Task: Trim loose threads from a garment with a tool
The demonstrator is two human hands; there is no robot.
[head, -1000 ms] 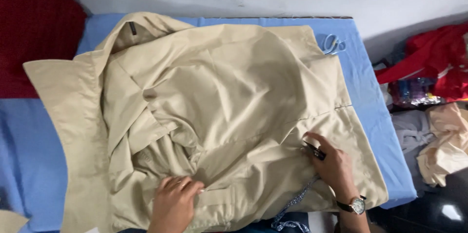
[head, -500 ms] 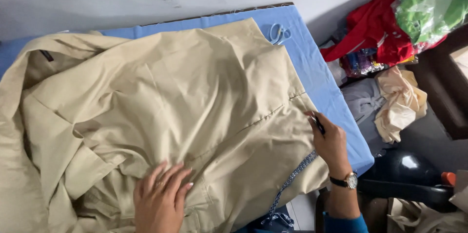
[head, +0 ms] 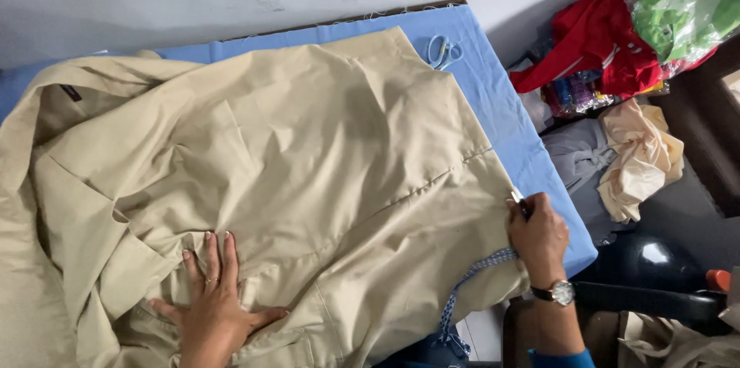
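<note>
Brightness: even, soft daylight over the beige garment (head: 308, 183); colours read true.
Light source: not in view; the far edge of the garment is lighter than its near edge.
Shadows: faint and soft-edged in the garment's folds; a soft one under the left hand (head: 212, 302); deep shade right of the garment, below the bench (head: 493, 90) edge.
Glare: small bright spot on a dark rounded thing (head: 655, 256) right of the garment; sheen on the green plastic bag (head: 678, 6).
Focus: sharp across the garment; slight softness at its near edge.
Distortion: wide-angle tilt; the bench edge runs slanted.
</note>
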